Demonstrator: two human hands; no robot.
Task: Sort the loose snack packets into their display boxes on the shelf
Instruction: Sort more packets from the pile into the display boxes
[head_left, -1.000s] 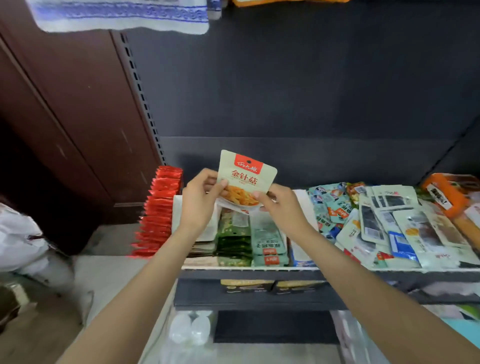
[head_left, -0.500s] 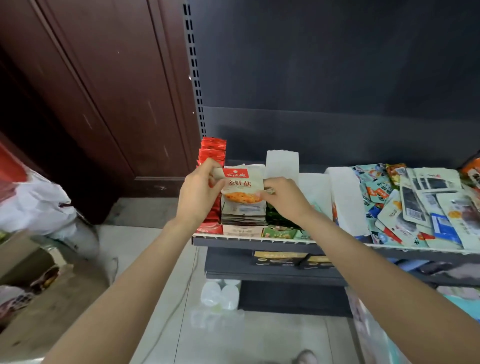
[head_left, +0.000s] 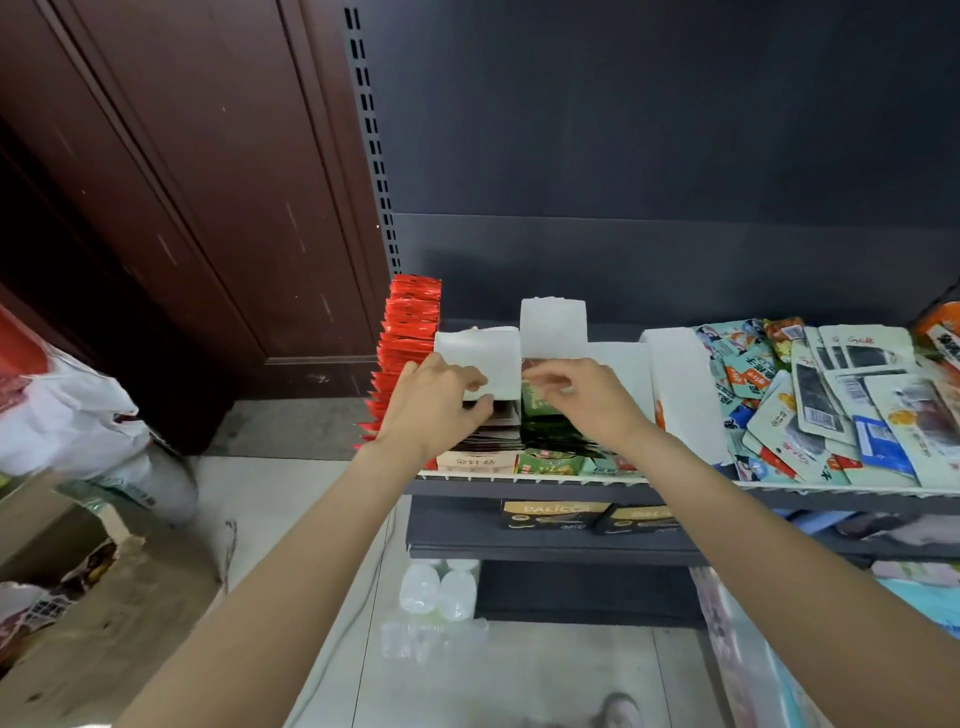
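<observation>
The cream packet with the orange label is out of sight, hidden under my left hand (head_left: 434, 402) in the leftmost display box (head_left: 475, 460), which holds a row of like packets. My left thumb and fingers pinch the lower edge of that box's raised white flap (head_left: 480, 353). My right hand (head_left: 582, 397) hovers with loosely curled fingers over the row of green packets (head_left: 550, 460) in the neighbouring box, holding nothing that I can see. A heap of loose snack packets (head_left: 826, 410) lies on the shelf (head_left: 675, 480) to the right.
A column of red packets (head_left: 408, 338) stands at the shelf's left end, touching my left hand's side. More white box flaps (head_left: 553, 327) stand behind. Lower shelves hold boxed goods (head_left: 550, 514). Bottles (head_left: 439, 590) and bags (head_left: 67, 415) sit on the floor at the left.
Both hands lowered the orange-labelled packet into the leftmost box, where it is now hidden. My right hand has let go and shifted over the green packets; the view tilted slightly downward.
</observation>
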